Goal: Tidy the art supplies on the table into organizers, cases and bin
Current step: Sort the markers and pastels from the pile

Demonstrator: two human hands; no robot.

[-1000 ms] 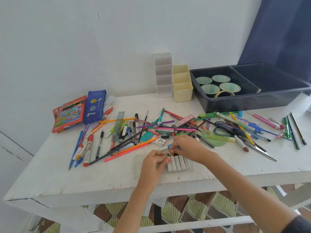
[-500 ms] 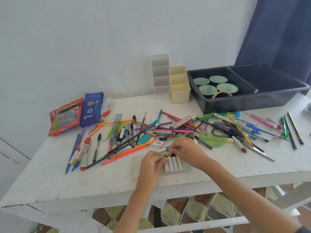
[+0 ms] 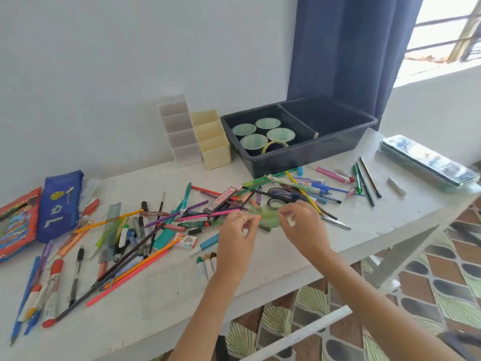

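Your left hand (image 3: pixel 238 230): fingers curled, pinching what looks like an orange-tipped stick (image 3: pixel 257 217); blurred. Your right hand (image 3: pixel 299 220): fingertips pinching a white stick (image 3: pixel 291 222). Both are over the green protractor (image 3: pixel 269 217). Crayon row (image 3: pixel 207 261) lies at 7 o'clock from the left hand. Dark bin (image 3: pixel 299 157) is at 1 o'clock, cream organizer (image 3: pixel 216 152) at 11.

Red case (image 3: pixel 15 225) is cut by left edge, crayons (image 3: pixel 205 263) run under left hand (image 3: pixel 238 235), both hands half cover protractor (image 3: pixel 269 217), and white item (image 3: pixel 290 222) pinched in right hand (image 3: pixel 303 222) is too blurred to identify.
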